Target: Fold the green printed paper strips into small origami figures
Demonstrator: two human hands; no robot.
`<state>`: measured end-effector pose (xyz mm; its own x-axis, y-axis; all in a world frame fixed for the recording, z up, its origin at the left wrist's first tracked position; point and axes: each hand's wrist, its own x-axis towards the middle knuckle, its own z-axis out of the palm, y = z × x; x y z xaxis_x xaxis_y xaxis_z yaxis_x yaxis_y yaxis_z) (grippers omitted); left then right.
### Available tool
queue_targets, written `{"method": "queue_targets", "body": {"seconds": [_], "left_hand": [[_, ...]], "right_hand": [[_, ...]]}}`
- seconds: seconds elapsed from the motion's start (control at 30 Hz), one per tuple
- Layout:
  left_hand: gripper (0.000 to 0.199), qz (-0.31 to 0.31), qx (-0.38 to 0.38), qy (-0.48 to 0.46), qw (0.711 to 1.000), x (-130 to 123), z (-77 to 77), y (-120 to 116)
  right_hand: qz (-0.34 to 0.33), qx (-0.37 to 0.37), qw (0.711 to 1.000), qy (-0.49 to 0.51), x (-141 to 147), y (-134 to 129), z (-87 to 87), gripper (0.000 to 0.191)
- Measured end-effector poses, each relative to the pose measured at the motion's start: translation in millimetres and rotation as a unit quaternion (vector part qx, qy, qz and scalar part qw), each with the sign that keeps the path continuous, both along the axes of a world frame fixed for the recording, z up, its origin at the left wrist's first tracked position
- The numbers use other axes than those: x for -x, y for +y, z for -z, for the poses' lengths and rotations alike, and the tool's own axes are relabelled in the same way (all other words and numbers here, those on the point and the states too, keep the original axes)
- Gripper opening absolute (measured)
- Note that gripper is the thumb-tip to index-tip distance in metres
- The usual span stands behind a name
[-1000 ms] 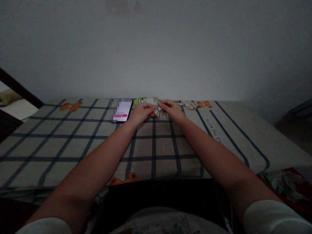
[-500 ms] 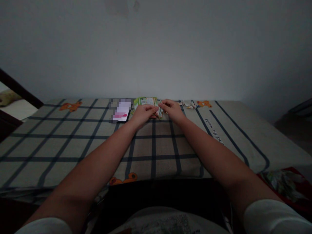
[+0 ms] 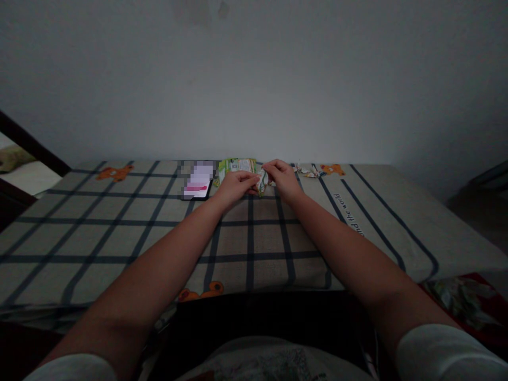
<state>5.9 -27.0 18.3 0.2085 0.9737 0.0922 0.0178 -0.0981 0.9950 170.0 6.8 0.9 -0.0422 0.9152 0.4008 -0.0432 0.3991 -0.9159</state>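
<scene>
Between my two hands is a small crumpled wrapper (image 3: 262, 182), white with green and orange marks. My left hand (image 3: 236, 186) pinches its left side, and my right hand (image 3: 281, 177) pinches its upper right part. Just behind my left hand lies a green and yellow packet (image 3: 241, 164) with white printed panels, partly covered by that hand. Several torn or crumpled pale scraps (image 3: 309, 172) lie to the right of my right hand. A phone (image 3: 197, 182) with a lit, partly blurred screen lies left of the packet.
A checked cloth with bear prints (image 3: 159, 241) covers the table, which meets a grey wall (image 3: 254, 95) at the back. At the lower right, a red container (image 3: 476, 280) holds crumpled wrappers. A dark wooden bar (image 3: 27, 138) stands at the left.
My right hand has shifted slightly right and up, and my fingertips are a little farther apart. More of the wrapper shows between them.
</scene>
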Motion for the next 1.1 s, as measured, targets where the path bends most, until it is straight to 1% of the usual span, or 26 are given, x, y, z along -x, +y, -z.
{"method": "queue_targets", "body": {"seconds": [0.1,0.2,0.3,0.4,0.5,0.6,0.7,0.83,0.93,1.1], "left_hand": [[0.018,0.000,-0.016,0.003,1.000,0.8,3.3,2.3],[0.026,-0.011,-0.044,0.015,0.999,2.8,9.0,8.3],[0.033,-0.051,-0.088,0.010,0.995,5.5,13.2,15.3],[0.032,-0.085,-0.110,-0.007,0.990,8.0,13.8,19.9],[0.032,-0.082,-0.102,-0.013,0.991,8.1,11.8,19.7],[0.043,-0.069,-0.086,-0.010,0.994,5.8,8.5,15.4],[0.051,-0.071,-0.072,-0.009,0.995,3.7,5.1,10.2],[0.055,-0.063,-0.046,-0.026,0.997,3.0,3.3,6.8],[0.056,-0.049,-0.032,-0.050,0.997,3.2,3.5,6.8],[0.055,-0.055,-0.020,-0.064,0.996,3.4,2.8,6.8]], "right_hand": [[-0.005,0.000,1.000,-0.005,-0.2,1.5,1.4,0.036],[-0.021,-0.002,1.000,-0.007,-0.5,1.6,0.8,0.037],[-0.043,0.000,0.999,-0.017,-0.2,1.6,0.1,0.041],[-0.065,0.019,0.997,-0.031,0.2,2.8,1.9,0.046],[-0.096,0.040,0.994,-0.037,0.5,4.2,5.0,0.050],[-0.114,0.035,0.992,-0.036,1.1,4.5,6.5,0.048],[-0.095,0.032,0.994,-0.037,1.6,4.4,6.2,0.046],[-0.060,0.033,0.997,-0.022,1.2,4.0,4.1,0.046],[-0.070,0.038,0.997,-0.013,0.9,3.4,2.9,0.046],[-0.096,0.047,0.994,0.020,2.0,4.9,4.4,0.046]]}}
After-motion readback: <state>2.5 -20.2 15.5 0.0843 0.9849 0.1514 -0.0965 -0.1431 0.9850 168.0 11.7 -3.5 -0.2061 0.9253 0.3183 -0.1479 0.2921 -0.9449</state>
